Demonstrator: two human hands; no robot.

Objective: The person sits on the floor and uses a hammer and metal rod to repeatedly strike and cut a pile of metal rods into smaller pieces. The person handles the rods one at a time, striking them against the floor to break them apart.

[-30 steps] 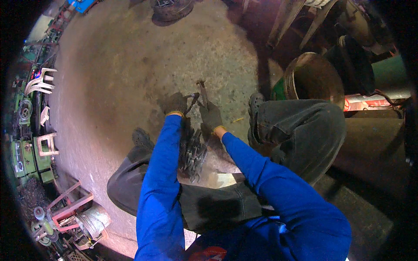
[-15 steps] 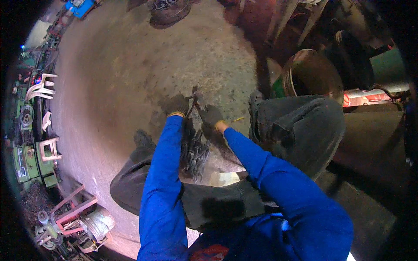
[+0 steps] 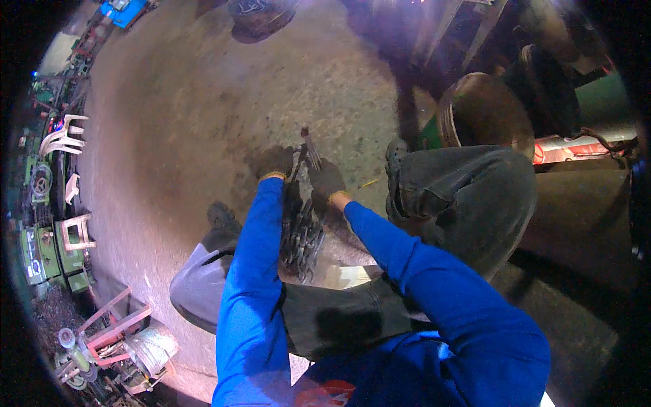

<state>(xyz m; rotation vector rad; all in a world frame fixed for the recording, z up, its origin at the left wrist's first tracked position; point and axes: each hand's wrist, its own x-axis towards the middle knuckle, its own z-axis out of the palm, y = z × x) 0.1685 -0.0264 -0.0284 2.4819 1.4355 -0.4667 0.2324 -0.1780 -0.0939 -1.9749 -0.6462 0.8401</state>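
Note:
Between my knees lies a pile of dark metal pieces (image 3: 302, 237), which look like chain links or hooks. Beyond its far end, my left hand (image 3: 272, 161) in a dark work glove is closed at a narrow dark metal piece (image 3: 296, 163) that runs toward the pile. My right hand (image 3: 327, 178), gloved the same way, grips a slim metal rod-like tool (image 3: 310, 146), blurred, with a darker reddish far end pointing away from me. The two hands are close together, just above the floor, and the gloves hide most of what the fingers do.
A large open drum (image 3: 488, 112) stands beyond my right knee. A round basin (image 3: 261, 19) holding metal pieces sits far ahead. White plastic chairs (image 3: 64, 136), green machinery (image 3: 41, 251) and a reddish metal frame (image 3: 115, 319) line the left. A thin yellow stick (image 3: 369, 182) lies right of my hands.
My right hand has shifted slightly left, and the rod-like tool in it now slants with its far end up and left. My left hand stays nearly in place.

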